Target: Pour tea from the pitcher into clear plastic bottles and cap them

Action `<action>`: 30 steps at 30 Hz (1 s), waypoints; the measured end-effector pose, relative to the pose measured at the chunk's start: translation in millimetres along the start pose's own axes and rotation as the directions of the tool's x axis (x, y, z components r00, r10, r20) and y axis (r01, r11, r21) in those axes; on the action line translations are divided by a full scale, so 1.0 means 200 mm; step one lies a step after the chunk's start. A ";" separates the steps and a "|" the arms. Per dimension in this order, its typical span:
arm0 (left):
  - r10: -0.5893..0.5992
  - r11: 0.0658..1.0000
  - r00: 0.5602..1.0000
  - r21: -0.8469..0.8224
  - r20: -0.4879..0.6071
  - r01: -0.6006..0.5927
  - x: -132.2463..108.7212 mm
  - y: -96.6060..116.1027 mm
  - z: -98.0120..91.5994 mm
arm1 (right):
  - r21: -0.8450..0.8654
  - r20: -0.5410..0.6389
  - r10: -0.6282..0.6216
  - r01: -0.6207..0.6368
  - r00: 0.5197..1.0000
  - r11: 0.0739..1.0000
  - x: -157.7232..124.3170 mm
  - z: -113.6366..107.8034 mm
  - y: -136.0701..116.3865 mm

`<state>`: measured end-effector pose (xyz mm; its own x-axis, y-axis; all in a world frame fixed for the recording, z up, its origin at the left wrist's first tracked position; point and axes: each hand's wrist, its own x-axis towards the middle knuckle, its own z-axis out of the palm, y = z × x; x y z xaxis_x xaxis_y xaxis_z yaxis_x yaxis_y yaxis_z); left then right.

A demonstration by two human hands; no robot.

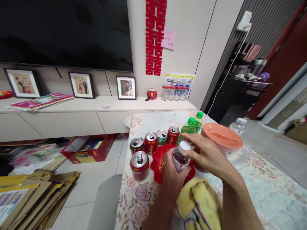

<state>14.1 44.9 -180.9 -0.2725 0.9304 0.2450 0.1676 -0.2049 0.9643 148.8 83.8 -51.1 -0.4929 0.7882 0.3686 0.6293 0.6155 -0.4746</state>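
Observation:
A clear plastic bottle (178, 156) with a white cap (185, 146) stands upright in my left hand (174, 175), whose fingers wrap round its body. My right hand (203, 151) comes over from the right, with its thumb against the cap and its fingers reaching behind it. Under the bottle lies a red scalloped plate (157, 164), partly hidden by my hands. A yellow cloth (201, 201) with purple edging is bunched up just in front of the plate.
Several drink cans, including a red can (139, 166), stand left of the plate. Green-capped bottles (188, 126), an orange divided bowl (222, 137) and another white-capped bottle (238, 126) stand behind and right. A flowered cloth (139, 204) covers the table. Flattened cardboard (48, 201) lies on the floor.

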 end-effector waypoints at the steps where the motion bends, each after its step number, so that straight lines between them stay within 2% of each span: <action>1: -0.003 1.000 1.000 0.004 0.001 0.003 0.00 0.00 0.00 | 0.003 0.001 -0.002 0.002 1.000 1.000 0.00 0.00 0.00; 8: 0.009 1.000 1.000 0.005 -0.007 -0.009 0.00 0.00 0.00 | 0.009 -0.024 -0.005 0.005 1.000 1.000 0.00 0.01 0.00; 14: 0.010 0.999 0.999 0.033 -0.033 -0.009 0.00 0.01 0.00 | 0.041 0.000 -0.084 0.084 0.996 0.996 0.00 0.01 0.01; 19: 0.006 1.000 1.000 0.018 -0.007 -0.006 0.00 0.01 0.00 | 0.063 0.032 -0.139 0.137 0.990 0.989 -0.01 0.01 0.03; 26: -0.007 1.000 1.000 0.011 0.018 0.007 0.01 0.01 -0.01 | 0.070 0.016 -0.073 0.072 0.997 0.995 -0.01 0.00 0.03; 30: 0.002 1.000 1.000 0.016 0.017 -0.002 0.01 0.01 -0.01 | 0.046 0.025 -0.089 0.088 0.996 0.995 0.00 0.00 0.02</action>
<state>13.1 45.0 -177.7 -0.2565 0.9350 0.2450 0.1830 -0.2019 0.9622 150.9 85.2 -53.1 -0.5621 0.7298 0.3892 0.5554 0.6817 -0.4763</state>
